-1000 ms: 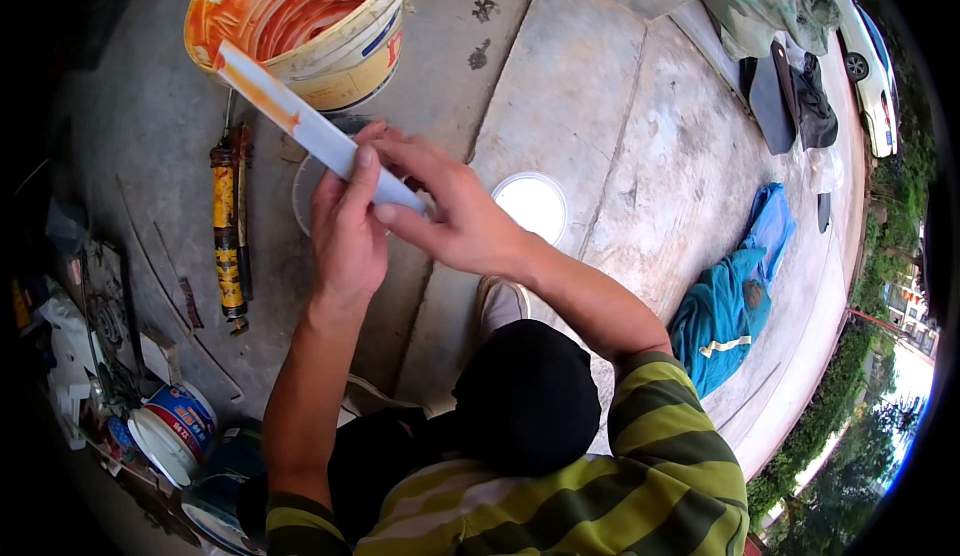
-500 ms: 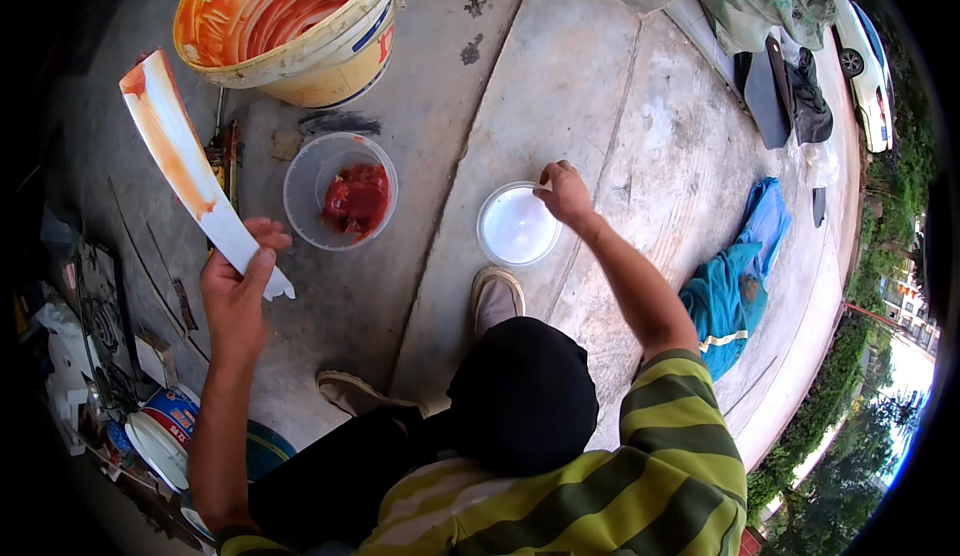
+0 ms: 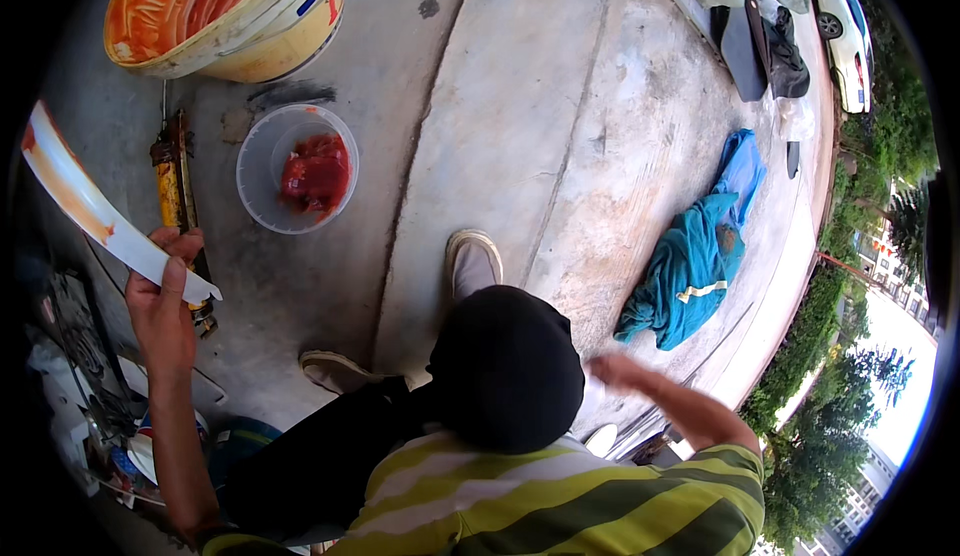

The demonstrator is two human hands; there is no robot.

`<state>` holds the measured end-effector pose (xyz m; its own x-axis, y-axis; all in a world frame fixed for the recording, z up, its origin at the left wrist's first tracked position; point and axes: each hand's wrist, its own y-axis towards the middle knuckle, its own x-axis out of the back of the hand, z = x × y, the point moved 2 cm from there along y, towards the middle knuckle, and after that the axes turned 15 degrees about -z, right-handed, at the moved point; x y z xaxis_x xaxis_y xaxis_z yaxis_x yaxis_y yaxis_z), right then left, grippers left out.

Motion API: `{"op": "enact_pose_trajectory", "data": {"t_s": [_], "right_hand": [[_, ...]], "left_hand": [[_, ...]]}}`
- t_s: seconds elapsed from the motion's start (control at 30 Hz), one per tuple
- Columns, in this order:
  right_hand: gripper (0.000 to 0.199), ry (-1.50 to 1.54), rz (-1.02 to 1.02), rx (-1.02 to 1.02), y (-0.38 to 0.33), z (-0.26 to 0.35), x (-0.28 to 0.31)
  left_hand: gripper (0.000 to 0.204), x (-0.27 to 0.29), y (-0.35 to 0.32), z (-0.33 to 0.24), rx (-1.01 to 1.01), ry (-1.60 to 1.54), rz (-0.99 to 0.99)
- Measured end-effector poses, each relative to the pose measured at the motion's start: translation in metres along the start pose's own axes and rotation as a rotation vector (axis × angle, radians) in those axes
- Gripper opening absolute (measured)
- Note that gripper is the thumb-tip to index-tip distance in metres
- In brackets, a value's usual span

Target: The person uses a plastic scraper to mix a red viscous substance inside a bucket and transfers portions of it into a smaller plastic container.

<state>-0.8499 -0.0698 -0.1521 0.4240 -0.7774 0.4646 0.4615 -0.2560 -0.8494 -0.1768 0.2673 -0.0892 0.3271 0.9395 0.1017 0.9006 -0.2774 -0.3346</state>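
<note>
At left, curved white strip [image 3: 88, 204], smeared orange-brown, reddish near top

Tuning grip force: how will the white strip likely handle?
The white strip is probably fairly stiff: held near one end by the left hand, it doesn't fold over. Likely light, since it looks thin. Its orange smears may be slippery.

**1 wide view, aimed down from the head**

The scene is viewed by the left of 2 fisheye cameras worn side by side. The cap [image 3: 508, 371] is seen from above, close, at lower middle, with the floor [image 3: 500, 126] faced beyond it. The left hand [image 3: 165, 296] and right hand [image 3: 622, 372] are framed either side. Distant trees [image 3: 810, 446] and a car [image 3: 850, 56] are tipped sideways along the bent right rim.
</note>
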Motion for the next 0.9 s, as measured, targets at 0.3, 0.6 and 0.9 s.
{"op": "enact_pose_trajectory", "data": {"t_s": [0.3,0.6,0.9], "right_hand": [[0.012,-0.265,-1.659,-0.028,0.110,0.113,0.322],[0.008,0.238,-0.737,0.569,0.218,0.290,0.285],[0.019,0.158,-0.389,0.685,0.183,0.364,0.230]], "left_hand": [[0.036,0.000,-0.002,-0.020,-0.092,0.120,-0.068],[0.039,0.037,-0.029,-0.035,-0.111,0.014,-0.128],[0.039,0.044,-0.029,-0.069,-0.226,-0.047,-0.173]]}}
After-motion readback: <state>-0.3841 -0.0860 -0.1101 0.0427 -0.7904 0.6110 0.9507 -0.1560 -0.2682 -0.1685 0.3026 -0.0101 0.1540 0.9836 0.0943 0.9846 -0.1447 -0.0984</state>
